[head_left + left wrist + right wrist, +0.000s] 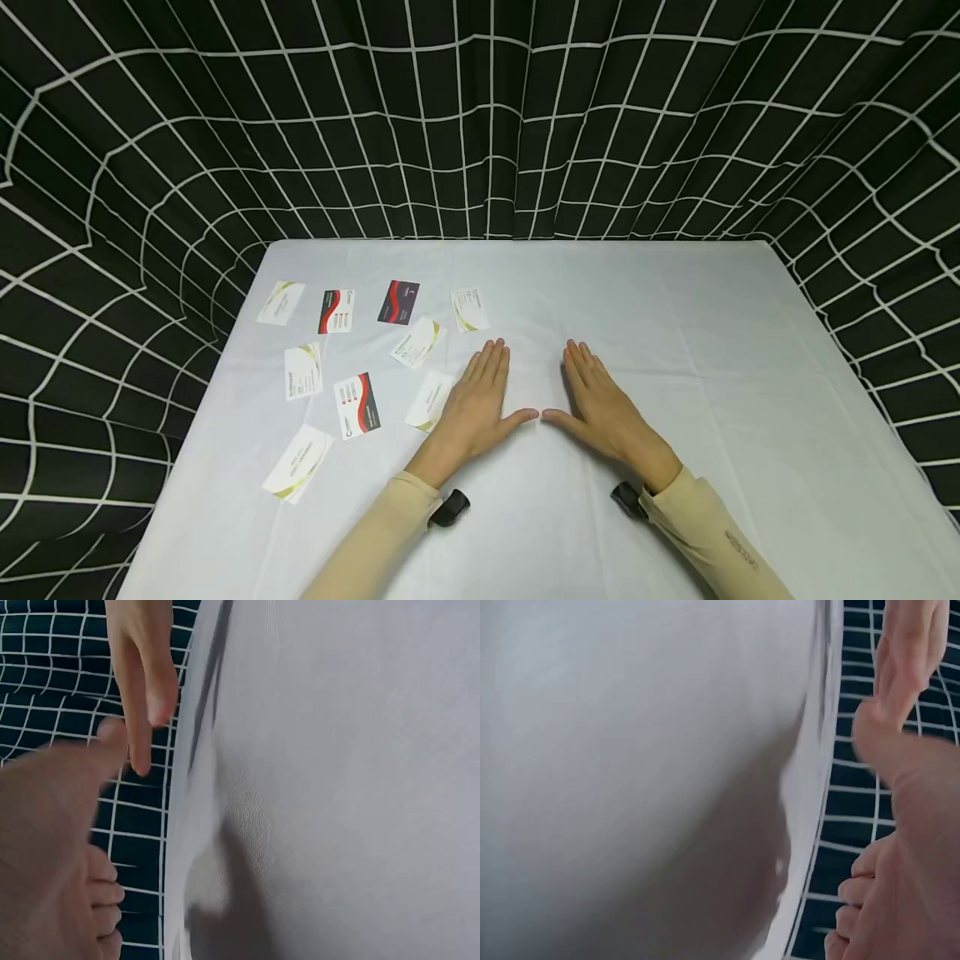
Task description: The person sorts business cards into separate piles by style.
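In the head view my left hand [477, 403] is held over the middle of the table, fingers straight and together, thumb out to the right. My right hand [604, 403] mirrors it, its thumb tip right at the left thumb's tip. Neither hand holds anything. Nearest the left hand is a white and gold business card [430, 401], partly covered by it in this view. Another white and gold card [418, 342] and a card with fine print [469, 309] lie beyond its fingertips. Both wrist views show the hands with straight fingers above the white cloth.
More cards lie on the left: a dark red-striped card [398, 302], two white, red and black cards [357, 405], and several white and gold ones [298, 463]. A white cloth covers the table [750, 350]. Black curtains with a white grid [480, 125] surround it.
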Demonstrator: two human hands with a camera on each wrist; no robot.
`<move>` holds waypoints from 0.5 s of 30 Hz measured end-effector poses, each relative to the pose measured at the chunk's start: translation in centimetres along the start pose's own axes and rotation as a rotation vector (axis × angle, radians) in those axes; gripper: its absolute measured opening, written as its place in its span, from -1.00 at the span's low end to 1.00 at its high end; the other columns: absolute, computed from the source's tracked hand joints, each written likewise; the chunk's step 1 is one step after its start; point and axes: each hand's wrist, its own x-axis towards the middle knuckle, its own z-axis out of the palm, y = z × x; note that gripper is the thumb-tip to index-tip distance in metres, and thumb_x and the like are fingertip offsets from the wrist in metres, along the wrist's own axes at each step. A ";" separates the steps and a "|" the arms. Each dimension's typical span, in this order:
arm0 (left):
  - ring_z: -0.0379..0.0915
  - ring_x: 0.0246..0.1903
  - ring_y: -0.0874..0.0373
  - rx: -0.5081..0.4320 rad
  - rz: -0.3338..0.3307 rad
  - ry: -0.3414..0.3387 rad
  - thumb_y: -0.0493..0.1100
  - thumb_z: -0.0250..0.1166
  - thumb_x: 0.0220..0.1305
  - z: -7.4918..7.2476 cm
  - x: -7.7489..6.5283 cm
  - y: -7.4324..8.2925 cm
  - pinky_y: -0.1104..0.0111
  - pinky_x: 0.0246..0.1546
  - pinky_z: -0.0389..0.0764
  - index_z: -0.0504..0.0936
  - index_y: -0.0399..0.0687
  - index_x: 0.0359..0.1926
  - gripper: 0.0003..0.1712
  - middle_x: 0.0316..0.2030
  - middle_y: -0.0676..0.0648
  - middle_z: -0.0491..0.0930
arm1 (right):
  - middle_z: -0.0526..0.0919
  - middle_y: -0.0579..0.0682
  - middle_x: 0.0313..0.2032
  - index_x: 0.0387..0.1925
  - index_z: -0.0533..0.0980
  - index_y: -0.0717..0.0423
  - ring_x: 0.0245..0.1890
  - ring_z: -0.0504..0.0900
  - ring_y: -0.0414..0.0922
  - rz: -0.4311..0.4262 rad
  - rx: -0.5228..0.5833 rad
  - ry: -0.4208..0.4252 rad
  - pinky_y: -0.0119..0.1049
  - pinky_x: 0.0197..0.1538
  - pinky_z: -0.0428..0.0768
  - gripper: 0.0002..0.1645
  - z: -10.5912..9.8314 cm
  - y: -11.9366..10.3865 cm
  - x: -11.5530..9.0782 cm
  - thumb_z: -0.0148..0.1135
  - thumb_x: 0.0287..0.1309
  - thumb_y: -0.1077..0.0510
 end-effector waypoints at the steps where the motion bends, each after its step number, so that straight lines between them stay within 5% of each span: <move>1: -0.16 0.48 -0.13 0.002 -0.023 0.018 0.33 0.14 0.31 -0.2 -0.2 0.0 0.17 0.45 -0.12 0.03 -0.42 0.45 0.07 0.47 -0.32 0.01 | -0.14 0.34 0.49 0.45 -0.10 0.46 0.50 -0.18 0.20 -0.012 0.015 -0.001 0.03 0.47 -0.10 0.11 0.1 -0.3 0.3 0.14 0.31 -0.24; 5: 0.05 0.39 -0.31 -0.071 -0.184 0.112 0.01 0.41 0.18 -1.1 -2.0 -0.4 0.02 0.40 0.06 0.17 -0.56 0.36 -0.02 0.36 -0.44 0.21 | -0.06 0.38 0.46 0.42 -0.05 0.51 0.48 -0.11 0.24 -0.067 0.047 0.005 0.09 0.43 0.00 -0.10 0.3 -2.0 1.6 0.11 0.40 0.00; 9: 0.18 0.30 -0.40 -0.133 -0.346 0.227 -0.11 0.49 0.09 -1.8 -4.8 -1.2 -0.07 0.29 0.24 0.26 -0.60 0.29 -0.07 0.27 -0.48 0.32 | 0.04 0.36 0.45 0.41 0.05 0.50 0.47 -0.02 0.22 -0.097 0.067 0.011 0.09 0.41 0.11 -0.11 0.7 -4.4 3.2 0.19 0.35 0.01; 15: 0.29 0.22 -0.35 -0.141 -0.398 0.297 -0.12 0.50 0.08 -2.2 -8.5 -1.9 -0.07 0.17 0.37 0.28 -0.59 0.28 -0.09 0.23 -0.47 0.36 | 0.37 0.32 0.29 0.29 0.29 0.46 0.33 0.32 0.17 -0.101 0.101 0.014 0.00 0.32 0.32 -0.11 1.6 -8.8 6.4 0.33 0.20 -0.10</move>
